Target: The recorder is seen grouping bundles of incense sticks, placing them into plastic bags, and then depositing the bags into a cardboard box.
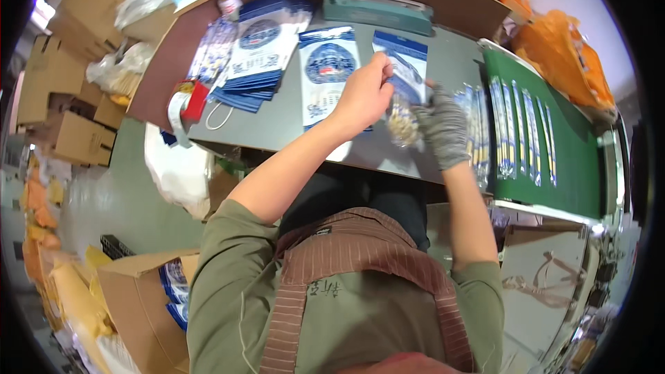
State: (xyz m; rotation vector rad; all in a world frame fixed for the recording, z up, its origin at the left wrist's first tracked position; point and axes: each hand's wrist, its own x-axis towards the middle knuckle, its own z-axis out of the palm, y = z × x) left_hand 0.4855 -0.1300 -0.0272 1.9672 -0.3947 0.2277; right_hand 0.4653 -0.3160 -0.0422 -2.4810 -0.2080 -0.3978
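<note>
My bare left hand [366, 94] reaches over the work table with its fingers closed in a pinch at a blue-and-white pouch [409, 52]. Just to its right is my right hand [443, 125], in a grey striped glove with bare fingertips and slightly blurred. It is curled against a bundle of slim sticks in clear wrapping [403, 126], whose pale ends point toward me. The upper part of the bundle lies close to the pouch; whether it is inside cannot be made out. Another flat pouch [330, 62] lies to the left, partly under my left forearm.
A stack of pouches [267, 41] is at the back left, near a red tape dispenser [196, 100]. Behind stands a teal bag sealer [377, 5]. Wrapped sticks [533, 131] lie in rows on a green conveyor belt [582, 159]. An open carton [138, 291] is at lower left.
</note>
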